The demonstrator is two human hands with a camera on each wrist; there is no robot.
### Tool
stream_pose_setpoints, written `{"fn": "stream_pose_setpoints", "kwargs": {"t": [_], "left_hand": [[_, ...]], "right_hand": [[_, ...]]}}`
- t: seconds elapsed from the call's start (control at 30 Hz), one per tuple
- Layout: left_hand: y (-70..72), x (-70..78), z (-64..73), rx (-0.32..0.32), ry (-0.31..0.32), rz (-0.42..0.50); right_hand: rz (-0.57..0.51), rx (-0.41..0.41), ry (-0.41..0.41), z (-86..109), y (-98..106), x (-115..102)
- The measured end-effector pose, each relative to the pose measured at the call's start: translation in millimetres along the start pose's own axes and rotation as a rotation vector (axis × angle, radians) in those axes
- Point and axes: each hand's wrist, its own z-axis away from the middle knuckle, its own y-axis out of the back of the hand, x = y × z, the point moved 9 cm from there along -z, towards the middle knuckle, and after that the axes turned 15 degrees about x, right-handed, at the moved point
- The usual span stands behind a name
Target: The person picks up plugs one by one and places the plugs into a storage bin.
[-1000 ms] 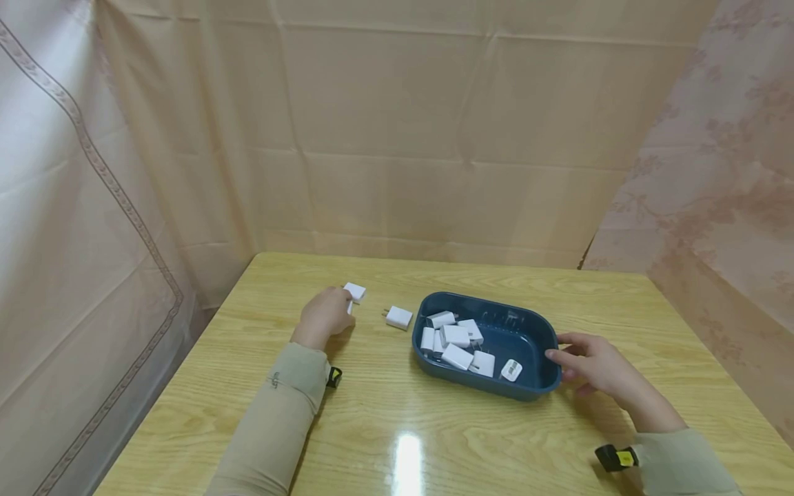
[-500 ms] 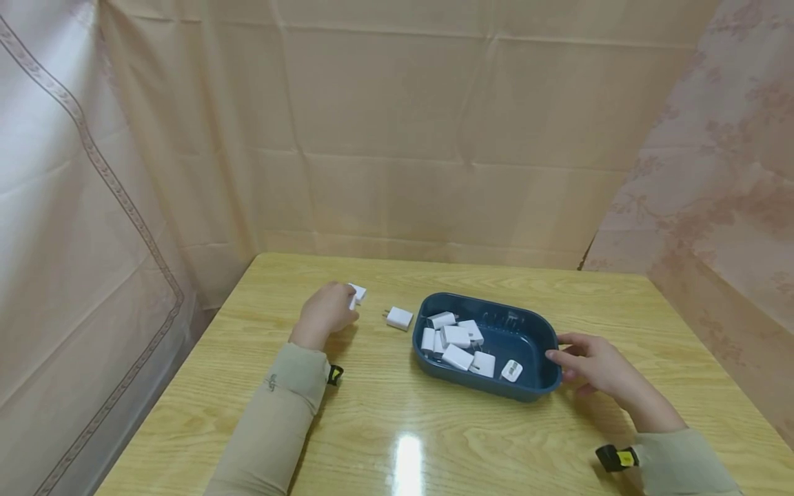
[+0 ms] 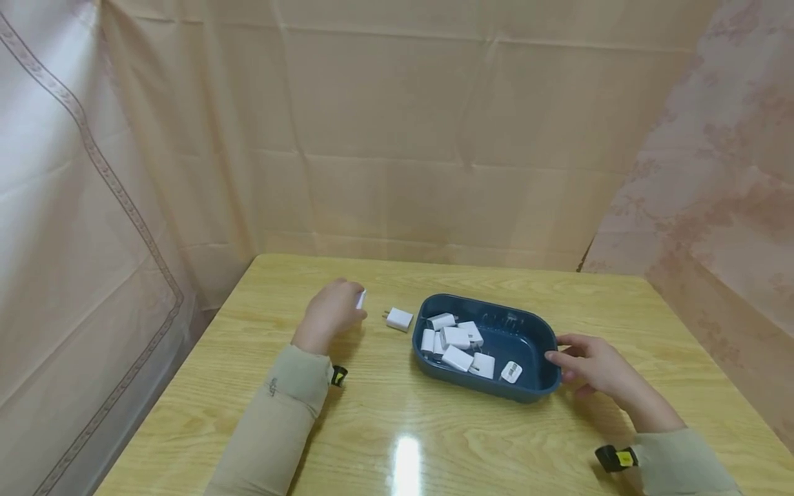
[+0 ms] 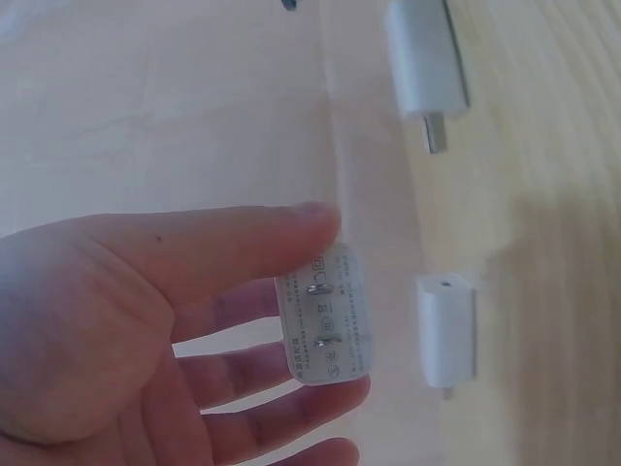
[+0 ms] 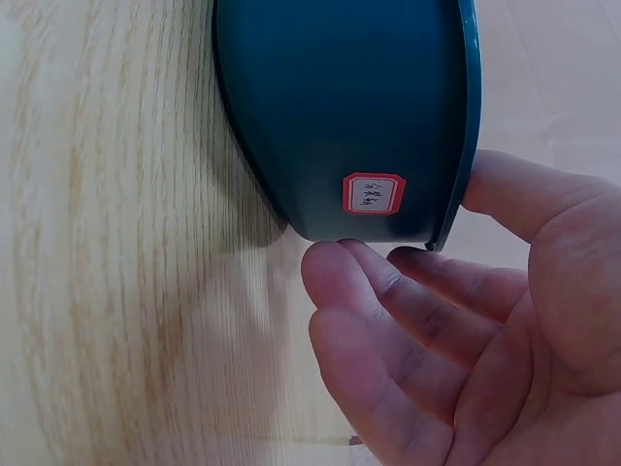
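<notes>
My left hand [image 3: 331, 313] pinches a white charger plug [image 4: 325, 316] between thumb and fingers above the left part of the table. Its two metal prongs and printed face show in the left wrist view. Two more white chargers lie on the table close by: one charger [image 3: 399, 319] just left of the bin, and another charger [image 4: 427, 58], which my hand hides in the head view. My right hand [image 3: 595, 365] grips the right end of a dark blue plastic bin [image 3: 527, 320], thumb at the rim and fingers against the outer wall.
Several white chargers [image 3: 455, 337] are heaped in the bin's left half, with a single charger [image 3: 511, 372] apart toward its right. A red-bordered label [image 5: 374, 194] marks the bin's end wall. Cloth curtains [image 3: 397, 138] surround the wooden table [image 3: 360, 427] behind and at both sides.
My left hand has shifted slightly right and turned with the charger, now covering the charger behind it in the head view. The right hand and bin have stayed in place.
</notes>
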Motion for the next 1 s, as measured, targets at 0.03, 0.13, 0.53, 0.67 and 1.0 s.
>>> {"fn": "stream_pose_setpoints", "kwargs": {"t": [0.03, 0.13, 0.53, 0.67, 1.0], "left_hand": [[0.6, 2.4, 0.3, -0.002, -0.009, -0.004], [2.3, 8.3, 1.5, -0.008, -0.024, -0.007], [12.9, 28.9, 3.1, 0.023, -0.083, -0.005], [15.2, 40.9, 3.7, 0.026, -0.123, -0.003], [9.1, 61.1, 6.6, 0.011, -0.155, -0.037]], "right_hand": [[-0.003, 0.0, -0.001, 0.0, 0, 0], [-0.002, 0.0, -0.004, -0.2, -2, 1], [0.0, 0.003, 0.007, -3.9, -2, 1], [-0.017, 0.005, 0.005, -2.9, -2, 2], [-0.056, 0.0, -0.061, 2.4, 0, 13]]}}
